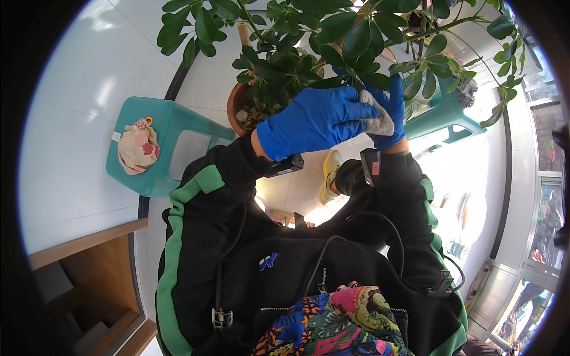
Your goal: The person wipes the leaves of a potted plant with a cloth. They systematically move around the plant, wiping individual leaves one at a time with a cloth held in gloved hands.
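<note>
Both of my hands wear blue gloves and are among the lower leaves of a potted plant with glossy green leaves (pixel 356 42). My left hand (pixel 318 118) reaches in from the picture's left, with a light grey cloth (pixel 379 116) pinched in its fingers. At the right, my right hand (pixel 389 107) is upright behind the cloth, its fingers partly hidden by leaves and the cloth; whether it holds a leaf cannot be told. The plant's terracotta pot (pixel 235 104) stands on the floor beyond my left wrist, with soil and pale stones in it.
A green plastic stool (pixel 156 109) at the left bears a crumpled cream and pink cloth (pixel 139 147). Another green stool (pixel 445 118) stands at the right, behind leaves. A wooden cabinet (pixel 93 244) is at the lower left, and windows (pixel 545 213) line the right side.
</note>
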Demonstrator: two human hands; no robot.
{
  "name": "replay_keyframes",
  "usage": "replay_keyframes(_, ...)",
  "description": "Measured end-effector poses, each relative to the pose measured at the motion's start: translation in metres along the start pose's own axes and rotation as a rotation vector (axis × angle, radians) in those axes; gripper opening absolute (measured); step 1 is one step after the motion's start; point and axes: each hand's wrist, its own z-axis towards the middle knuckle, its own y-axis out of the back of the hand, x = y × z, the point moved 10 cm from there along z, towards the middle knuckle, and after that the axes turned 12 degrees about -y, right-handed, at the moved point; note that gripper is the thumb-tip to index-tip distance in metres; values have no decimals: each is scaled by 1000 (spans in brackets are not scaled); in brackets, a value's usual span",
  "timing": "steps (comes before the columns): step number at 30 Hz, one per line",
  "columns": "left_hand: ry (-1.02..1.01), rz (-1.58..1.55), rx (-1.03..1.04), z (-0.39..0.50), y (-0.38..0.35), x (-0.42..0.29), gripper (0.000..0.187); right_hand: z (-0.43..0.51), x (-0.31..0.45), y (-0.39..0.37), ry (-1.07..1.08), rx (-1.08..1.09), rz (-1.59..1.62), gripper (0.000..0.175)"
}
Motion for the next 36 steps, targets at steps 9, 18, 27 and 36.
replay_keyframes(9,200,439,-67,0,15,43,26,5,-20,-16,-292,75,379,75)
replay_keyframes(18,191,149,-359,2,72,47,27,-11,9,-14,170,67,-317,63)
replay_keyframes(27,446,-793,-568,-14,40,21,37,-46,-54,52,-232,-69,-123,65)
replay_keyframes(36,634,-1052,-699,-69,-14,-11,47,-92,-77,217,-287,-554,415,78)
